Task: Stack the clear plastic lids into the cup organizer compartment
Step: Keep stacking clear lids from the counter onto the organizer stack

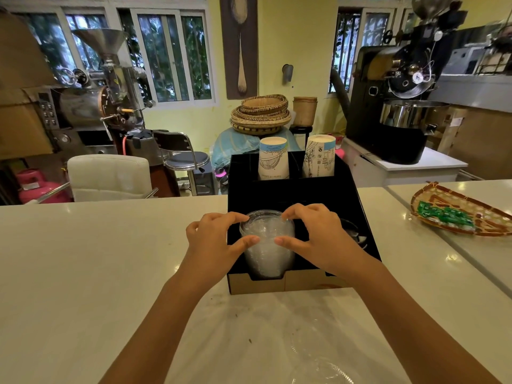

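Note:
A tall stack of clear plastic lids (267, 253) stands in the front left compartment of the black cup organizer (357, 209) on the white counter. My left hand (213, 242) curls around the stack's left side, thumb on its front and fingers at its top rim. My right hand (318, 239) mirrors it on the right side. Both hands touch the stack. Two stacks of paper cups (273, 159) stand in the organizer's back compartments. Dark lids (356, 232) lie in the front right compartment, partly hidden by my right hand.
A clear plastic bag (304, 342) lies crumpled on the counter in front of the organizer. A woven tray with green packets (460, 214) sits at the right. Beyond the counter are chairs, coffee roasters and baskets.

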